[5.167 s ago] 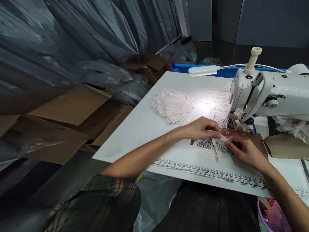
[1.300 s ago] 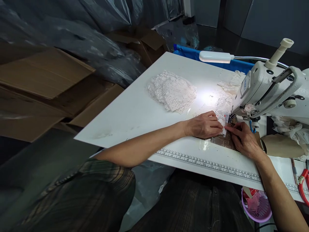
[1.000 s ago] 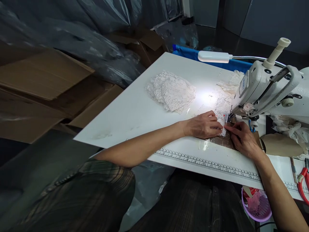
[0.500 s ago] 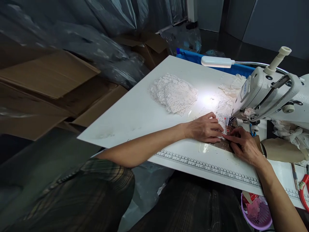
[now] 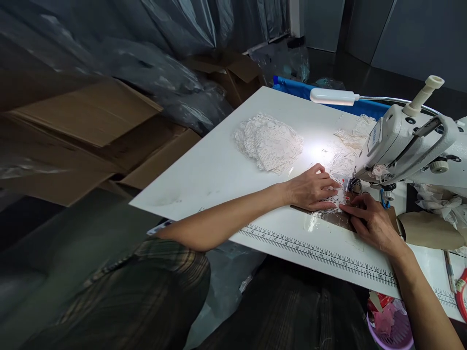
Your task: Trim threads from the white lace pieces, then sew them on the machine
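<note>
My left hand [image 5: 313, 188] lies palm down with its fingers spread on a piece of white lace [image 5: 332, 198]. The lace rests partly over a brown plate [image 5: 337, 219], left of the needle area of a white sewing machine [image 5: 386, 141]. My right hand [image 5: 374, 223] is on the other side, its index finger stretched out to the near right edge of the lace. The right thumb is set apart from that finger, and the other fingers are bent. More lace [image 5: 345, 159] lies behind my left fingers, beside the machine head.
A stack of white lace pieces [image 5: 270, 143] lies on the white table [image 5: 204, 180]. A lamp [image 5: 333, 96] shines over it. A printed ruler [image 5: 310, 253] runs along the near edge. Red-handled scissors [image 5: 461, 294], a purple basket [image 5: 394, 333] and cardboard boxes [image 5: 91, 116] surround the table.
My left hand has moved slightly away from me, showing more of the brown plate and the lace edge. The right hand stays near the lace. The whole view has shifted a little.
</note>
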A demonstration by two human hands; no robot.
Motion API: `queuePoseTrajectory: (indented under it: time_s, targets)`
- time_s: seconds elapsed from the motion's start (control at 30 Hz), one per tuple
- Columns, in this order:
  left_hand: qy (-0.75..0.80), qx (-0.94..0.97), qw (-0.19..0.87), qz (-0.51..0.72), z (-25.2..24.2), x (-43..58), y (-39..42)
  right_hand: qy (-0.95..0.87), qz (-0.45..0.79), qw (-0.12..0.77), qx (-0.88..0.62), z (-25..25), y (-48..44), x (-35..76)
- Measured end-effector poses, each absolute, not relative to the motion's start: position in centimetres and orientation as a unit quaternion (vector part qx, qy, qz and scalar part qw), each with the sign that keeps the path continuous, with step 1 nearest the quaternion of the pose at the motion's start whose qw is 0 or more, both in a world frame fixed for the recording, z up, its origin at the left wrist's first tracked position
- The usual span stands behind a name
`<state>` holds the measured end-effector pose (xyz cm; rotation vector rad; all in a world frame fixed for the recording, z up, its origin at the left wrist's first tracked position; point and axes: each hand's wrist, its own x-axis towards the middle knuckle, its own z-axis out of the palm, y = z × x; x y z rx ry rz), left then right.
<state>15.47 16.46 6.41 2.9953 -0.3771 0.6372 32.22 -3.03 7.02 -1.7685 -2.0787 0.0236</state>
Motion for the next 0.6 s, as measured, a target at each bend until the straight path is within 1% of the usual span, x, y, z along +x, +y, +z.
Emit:
queuePoseTrajectory:
  time_s: [0.4,0.6]
  targets:
    - [-0.134,0.967,0.019,0.215,6.17,15.49,16.68,-0.746,0.005,0.201,-0.635,6.96,-3.05,32.27]
    - [-0.122,0.958,0.033,0.257,5.93,15.48,16.29,-0.746,0.002,0.206,-0.633,6.9,-3.04,32.17]
